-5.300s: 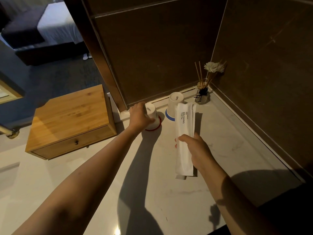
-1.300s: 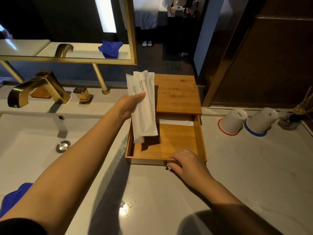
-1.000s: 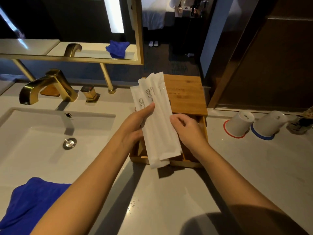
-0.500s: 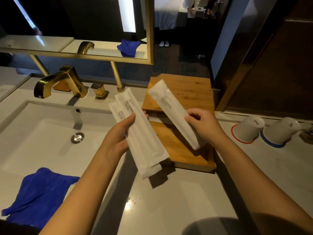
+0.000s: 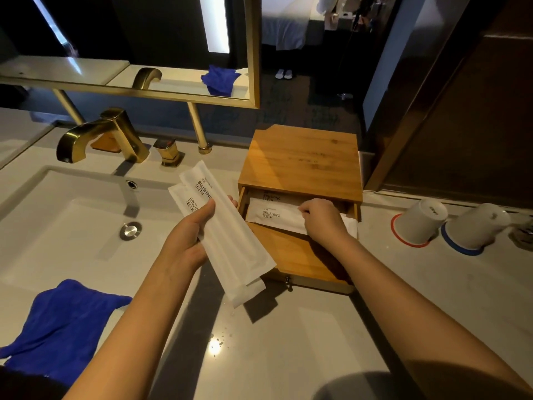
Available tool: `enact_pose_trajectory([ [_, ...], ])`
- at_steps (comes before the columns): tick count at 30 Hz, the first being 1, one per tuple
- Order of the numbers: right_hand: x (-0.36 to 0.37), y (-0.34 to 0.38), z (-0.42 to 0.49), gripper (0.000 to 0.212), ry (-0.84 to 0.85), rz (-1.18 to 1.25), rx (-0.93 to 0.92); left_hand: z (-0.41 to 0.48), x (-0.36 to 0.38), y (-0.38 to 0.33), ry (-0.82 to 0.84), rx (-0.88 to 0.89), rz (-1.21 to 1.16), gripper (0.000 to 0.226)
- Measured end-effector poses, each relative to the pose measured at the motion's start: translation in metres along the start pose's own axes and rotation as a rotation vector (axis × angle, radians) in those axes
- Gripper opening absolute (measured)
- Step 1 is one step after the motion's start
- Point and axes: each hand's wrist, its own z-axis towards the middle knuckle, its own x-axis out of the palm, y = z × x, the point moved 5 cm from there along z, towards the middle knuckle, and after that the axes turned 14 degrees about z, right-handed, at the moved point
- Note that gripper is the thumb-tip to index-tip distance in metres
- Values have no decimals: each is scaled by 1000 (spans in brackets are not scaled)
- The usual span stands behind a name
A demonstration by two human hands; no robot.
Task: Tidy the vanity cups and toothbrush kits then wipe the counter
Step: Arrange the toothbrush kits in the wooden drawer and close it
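My left hand (image 5: 189, 235) grips two white toothbrush kits (image 5: 227, 235) marked "BRUSHING TEETH", held over the counter left of the wooden box. The bamboo drawer box (image 5: 301, 160) has its drawer (image 5: 288, 255) pulled out. My right hand (image 5: 323, 217) pinches a third kit (image 5: 274, 216) lying crosswise at the back of the drawer, over another kit (image 5: 271, 196) further in. Two white cups stand upside down at the right: one with a red rim (image 5: 416, 223), one with a blue rim (image 5: 476, 228).
A blue cloth (image 5: 60, 321) lies at the sink's front edge. The white sink (image 5: 66, 220) with gold faucet (image 5: 101, 137) fills the left. A gold-framed mirror (image 5: 161, 53) hangs behind. Dark wall panels close the right. Water drops speckle the grey counter (image 5: 288, 342).
My right hand has carried its kit from above the box down into the open drawer and laid it crosswise. My left hand still holds the other two kits.
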Motion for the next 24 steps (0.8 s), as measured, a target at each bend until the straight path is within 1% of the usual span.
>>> enact_pose_trajectory([
  [4,13,-5,7,32,-20,-5,-45,-2,1,2,5,-14,3,19],
  [7,18,-12,6,29,-36,-13,-84,-2,2,4,9,-26,12,20],
  [15,17,-15,8,31,-69,-3,-167,1,13,8,36,-44,24,26],
  [19,17,-14,6,37,-64,31,-155,3,20,10,47,-36,35,16],
  [22,15,-10,0,42,-48,42,-161,3,22,12,56,-39,22,19],
  [24,15,-9,-12,47,-24,14,-199,3,23,12,75,-39,20,20],
])
